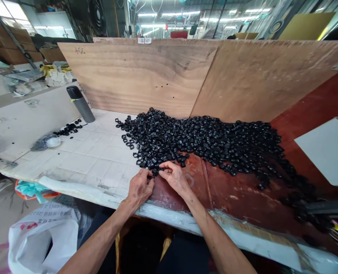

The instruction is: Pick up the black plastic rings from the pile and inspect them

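Room over the white tiles point(94, 152) beside the black rings point(203, 140); plywood boards point(134, 76) walling the far side.

Handwritten marks point(79, 50), perhaps "AGG", stand on the plywood board point(134, 80); the white plastic bag's point(43, 243) printing is unreadable.

Workbench point(97, 163) in two surfaces: a white tiled mat point(80, 160) to the left, a scuffed red-brown board point(237, 198) to the right, with plywood panels point(134, 76) upright along the back. Across both, a broad heap of small black rings point(203, 140), spreading thinly toward the front right. Farther left, a small separate cluster of black rings point(69, 128), a grey vacuum flask point(82, 104) with a black cap near the plywood, and a plastic bundle point(46, 142), its contents hard to make out.
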`<state>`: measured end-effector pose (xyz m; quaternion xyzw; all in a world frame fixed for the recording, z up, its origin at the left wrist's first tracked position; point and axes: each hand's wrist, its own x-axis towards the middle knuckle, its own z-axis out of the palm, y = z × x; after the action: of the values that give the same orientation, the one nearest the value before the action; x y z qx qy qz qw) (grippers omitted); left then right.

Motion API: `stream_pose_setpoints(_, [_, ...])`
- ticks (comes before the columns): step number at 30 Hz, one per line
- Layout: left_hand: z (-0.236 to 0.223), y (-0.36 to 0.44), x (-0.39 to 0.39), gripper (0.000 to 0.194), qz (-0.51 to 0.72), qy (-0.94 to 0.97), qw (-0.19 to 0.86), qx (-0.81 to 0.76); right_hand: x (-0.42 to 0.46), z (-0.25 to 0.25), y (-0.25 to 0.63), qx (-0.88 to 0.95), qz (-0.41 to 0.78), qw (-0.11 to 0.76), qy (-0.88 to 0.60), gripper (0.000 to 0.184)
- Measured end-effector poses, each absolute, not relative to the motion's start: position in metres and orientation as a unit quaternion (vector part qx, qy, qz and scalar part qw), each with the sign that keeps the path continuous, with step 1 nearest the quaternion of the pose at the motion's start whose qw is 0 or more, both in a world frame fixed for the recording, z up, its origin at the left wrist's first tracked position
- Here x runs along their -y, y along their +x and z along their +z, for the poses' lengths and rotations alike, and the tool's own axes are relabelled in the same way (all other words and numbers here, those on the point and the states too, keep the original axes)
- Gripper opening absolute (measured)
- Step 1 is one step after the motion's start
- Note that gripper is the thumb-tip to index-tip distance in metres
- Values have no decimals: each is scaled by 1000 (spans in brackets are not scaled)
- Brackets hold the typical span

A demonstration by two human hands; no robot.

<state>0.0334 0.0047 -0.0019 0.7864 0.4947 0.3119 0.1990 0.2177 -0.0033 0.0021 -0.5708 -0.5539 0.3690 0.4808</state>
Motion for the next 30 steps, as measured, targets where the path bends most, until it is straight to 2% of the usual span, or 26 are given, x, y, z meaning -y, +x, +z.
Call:
stream_pose_setpoints(4, [3,26,-1,25,339,754,257,-501,8,5,214,521,445,480,-548,31])
stream_pose_setpoints(10, [-5,18,-2,31,404,677,386,-479,13,17,209,602,418,459,-503,24])
stream_pose_setpoints(15, [0,19,-2,31,413,663,426,-458,15,15,205,557,451,466,-518,31])
stream_pose_setpoints(18, [0,19,-1,32,427,647,457,-436,15,18,204,591,427,451,-515,21])
stream_pose_setpoints(22, [-2,19,0,31,444,636,467,-425,16,22,204,643,368,459,-490,20])
stream_pose_setpoints(25, [0,19,0,27,441,645,457,-423,16,20,203,624,375,473,-496,22])
stream_pose_setpoints(30, [5,16,1,24,449,677,414,-410,17,21,203,646,343,476,-489,11])
